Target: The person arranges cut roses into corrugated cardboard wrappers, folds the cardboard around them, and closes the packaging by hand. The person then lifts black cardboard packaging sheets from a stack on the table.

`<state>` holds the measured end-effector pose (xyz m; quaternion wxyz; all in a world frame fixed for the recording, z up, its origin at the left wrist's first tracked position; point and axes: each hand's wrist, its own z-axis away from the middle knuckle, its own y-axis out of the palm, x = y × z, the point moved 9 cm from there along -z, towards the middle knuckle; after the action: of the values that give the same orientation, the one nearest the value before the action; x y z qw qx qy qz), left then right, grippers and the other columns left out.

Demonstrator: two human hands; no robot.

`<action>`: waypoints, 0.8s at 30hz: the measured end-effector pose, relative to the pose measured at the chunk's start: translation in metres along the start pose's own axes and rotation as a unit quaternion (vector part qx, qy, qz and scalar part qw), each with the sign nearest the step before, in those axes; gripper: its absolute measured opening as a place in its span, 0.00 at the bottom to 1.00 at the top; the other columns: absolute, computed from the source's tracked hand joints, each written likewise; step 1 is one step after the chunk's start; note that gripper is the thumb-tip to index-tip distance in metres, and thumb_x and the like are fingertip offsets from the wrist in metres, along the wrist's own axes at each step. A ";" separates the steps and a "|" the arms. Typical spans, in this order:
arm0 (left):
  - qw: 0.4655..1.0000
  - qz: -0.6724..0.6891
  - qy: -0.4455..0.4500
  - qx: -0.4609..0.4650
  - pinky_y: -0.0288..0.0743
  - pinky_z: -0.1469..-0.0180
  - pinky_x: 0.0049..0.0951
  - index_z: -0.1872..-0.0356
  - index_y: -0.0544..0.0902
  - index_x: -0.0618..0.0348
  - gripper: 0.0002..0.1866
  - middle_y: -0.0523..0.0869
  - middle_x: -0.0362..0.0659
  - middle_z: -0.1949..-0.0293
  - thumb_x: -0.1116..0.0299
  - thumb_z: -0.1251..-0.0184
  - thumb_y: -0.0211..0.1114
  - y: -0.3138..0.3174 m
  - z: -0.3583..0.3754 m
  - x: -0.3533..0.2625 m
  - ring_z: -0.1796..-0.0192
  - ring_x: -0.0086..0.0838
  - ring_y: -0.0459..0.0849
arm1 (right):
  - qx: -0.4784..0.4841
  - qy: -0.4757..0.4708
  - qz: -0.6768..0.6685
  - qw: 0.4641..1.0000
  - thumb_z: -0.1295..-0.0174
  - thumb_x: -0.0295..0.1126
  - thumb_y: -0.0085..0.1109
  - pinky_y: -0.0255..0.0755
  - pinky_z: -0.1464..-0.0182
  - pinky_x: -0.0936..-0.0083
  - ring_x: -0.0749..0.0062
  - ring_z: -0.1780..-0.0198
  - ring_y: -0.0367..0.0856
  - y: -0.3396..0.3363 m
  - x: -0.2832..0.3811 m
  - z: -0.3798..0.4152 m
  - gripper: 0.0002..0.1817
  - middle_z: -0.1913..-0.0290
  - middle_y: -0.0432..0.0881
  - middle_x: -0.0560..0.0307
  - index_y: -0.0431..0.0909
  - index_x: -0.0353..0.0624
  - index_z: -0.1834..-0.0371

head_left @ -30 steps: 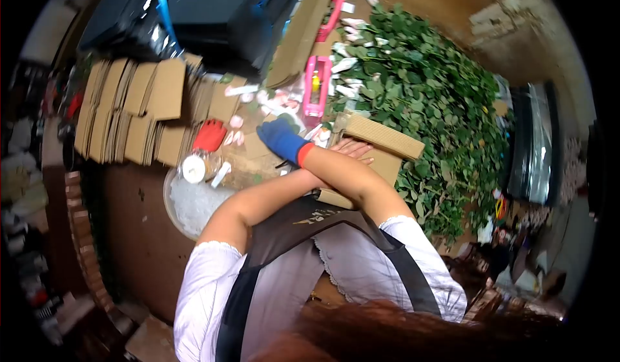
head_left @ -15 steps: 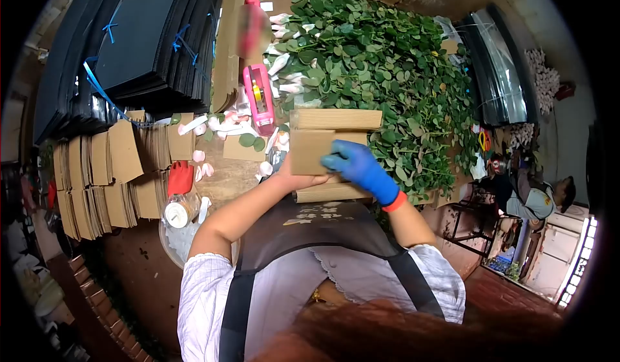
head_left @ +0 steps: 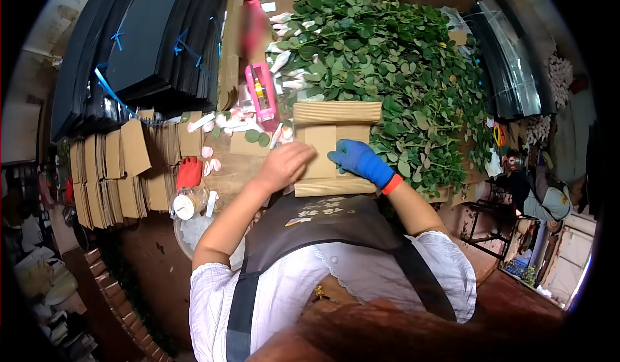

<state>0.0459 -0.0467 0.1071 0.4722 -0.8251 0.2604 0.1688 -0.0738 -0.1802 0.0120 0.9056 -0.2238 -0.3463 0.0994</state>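
At 11 o'clock, a pink thing (head_left: 253,31) is blurred past recognition; the black stack (head_left: 158,36) nearer 10 runs off the top edge. Leaves (head_left: 387,71) hide the table (head_left: 240,170) beneath them at 1. The left forearm (head_left: 227,225) covers part of the tub (head_left: 179,239) at 8. The apron's print (head_left: 329,211) is too small to read; whether the left hand (head_left: 286,167) or right hand (head_left: 361,160) grips the cardboard (head_left: 320,141) is unclear.

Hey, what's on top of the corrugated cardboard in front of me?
A flat cardboard piece lies on the corrugated cardboard, partly hidden by your left hand and near your blue-gloved right hand. Whatever is beneath the flat piece is covered.
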 end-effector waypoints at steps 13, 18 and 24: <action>0.990 -0.002 -0.105 0.092 0.81 0.41 0.41 0.60 0.87 0.60 0.07 0.88 0.47 0.58 0.73 0.39 0.71 0.042 -0.007 -0.002 0.56 0.42 0.87 | -0.390 -0.103 0.220 0.888 0.31 0.40 0.54 0.74 0.43 0.59 0.55 0.48 0.83 -0.196 -0.017 -0.070 0.11 0.47 0.85 0.49 0.84 0.51 0.54; 0.989 -0.001 -0.110 0.097 0.80 0.39 0.43 0.60 0.87 0.63 0.07 0.88 0.48 0.58 0.75 0.39 0.71 0.039 -0.012 -0.007 0.55 0.43 0.87 | -0.265 0.035 0.451 0.851 0.32 0.37 0.54 0.62 0.32 0.49 0.55 0.34 0.74 -0.172 -0.065 -0.139 0.14 0.35 0.77 0.50 0.82 0.53 0.46; 0.988 -0.005 -0.118 0.098 0.79 0.38 0.45 0.61 0.88 0.63 0.07 0.89 0.48 0.59 0.75 0.40 0.70 0.041 -0.012 -0.005 0.54 0.42 0.87 | -0.431 -0.173 0.286 0.838 0.33 0.38 0.59 0.63 0.31 0.56 0.58 0.35 0.73 -0.227 0.008 -0.016 0.16 0.36 0.76 0.55 0.82 0.56 0.44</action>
<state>0.0182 -0.0734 0.0872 0.5792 -0.7503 0.2142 0.2361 -0.0514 -0.3827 0.1138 0.5743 -0.6600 -0.4252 0.2320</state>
